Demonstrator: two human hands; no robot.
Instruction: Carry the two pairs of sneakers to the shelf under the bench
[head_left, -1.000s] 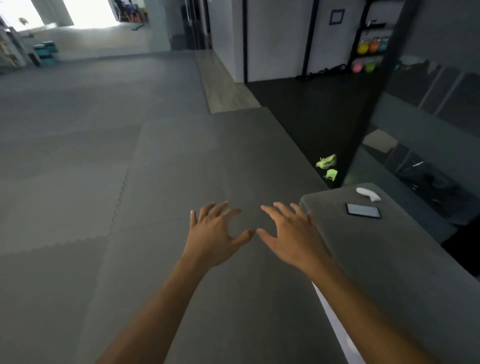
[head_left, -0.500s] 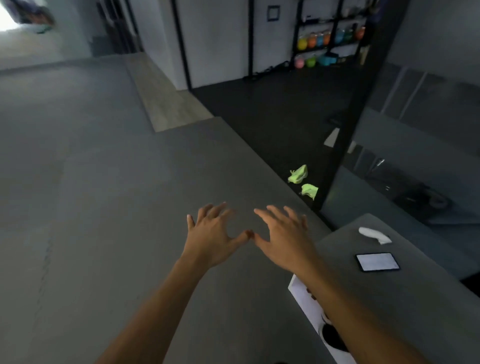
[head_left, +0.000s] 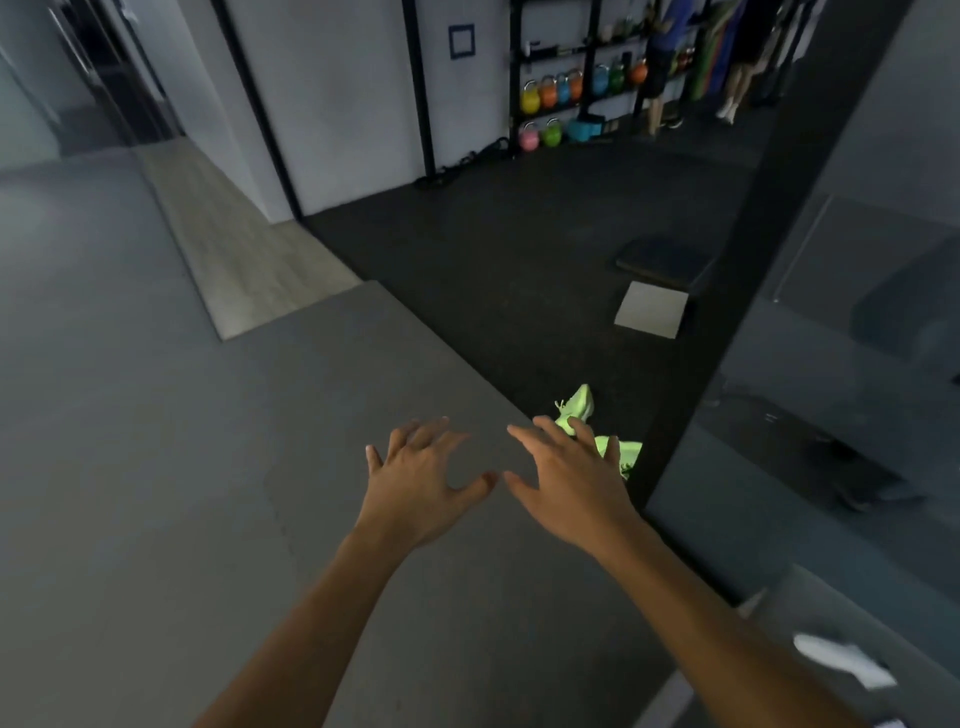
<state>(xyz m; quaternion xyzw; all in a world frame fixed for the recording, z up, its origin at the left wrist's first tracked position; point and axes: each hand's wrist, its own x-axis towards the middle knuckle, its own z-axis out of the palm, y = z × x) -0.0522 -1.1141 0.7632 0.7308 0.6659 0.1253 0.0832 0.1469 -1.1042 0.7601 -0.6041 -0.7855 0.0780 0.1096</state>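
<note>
Neon-green sneakers (head_left: 576, 408) lie on a black floor (head_left: 519, 260) beside a grey mat (head_left: 156, 415), with a pale wood-grain strip (head_left: 234, 249), white walls (head_left: 337, 104), and yellow, orange, blue, green and pink kettlebells (head_left: 553, 91) on a black rack

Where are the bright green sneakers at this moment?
In the head view, the green sneakers lie on the dark floor right of centre, at the grey mat's edge beside the black pillar, partly hidden behind the open right hand.
</note>
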